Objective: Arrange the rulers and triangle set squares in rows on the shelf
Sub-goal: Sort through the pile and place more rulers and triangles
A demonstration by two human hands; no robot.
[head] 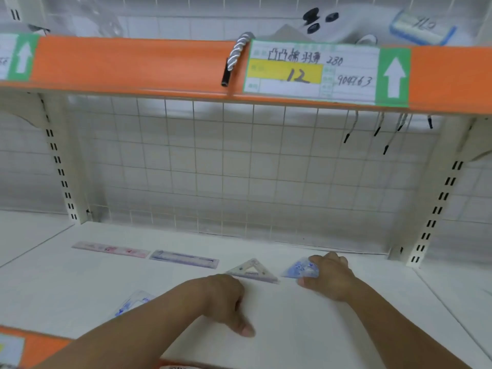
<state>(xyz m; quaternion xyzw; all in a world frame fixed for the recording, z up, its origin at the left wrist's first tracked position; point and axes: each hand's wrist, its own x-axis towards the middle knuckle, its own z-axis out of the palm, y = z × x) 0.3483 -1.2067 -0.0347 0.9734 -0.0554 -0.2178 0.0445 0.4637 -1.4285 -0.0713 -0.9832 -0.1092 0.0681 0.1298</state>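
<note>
Right hand [330, 278] grip pinches blue set square [299, 269] on white shelf [292, 328], near the back. Left hand [226, 299] grip curled tight, knuckles down, nothing visible in it, just beside clear set square [253, 271]. Same row, leftwards: purple ruler [183, 259], pink ruler [110, 249]. 3rd set square [131, 302] nearer front (partly behind left forearm).

The shelf-edge label [311, 71] reads 12, 280 and 904763.
</note>
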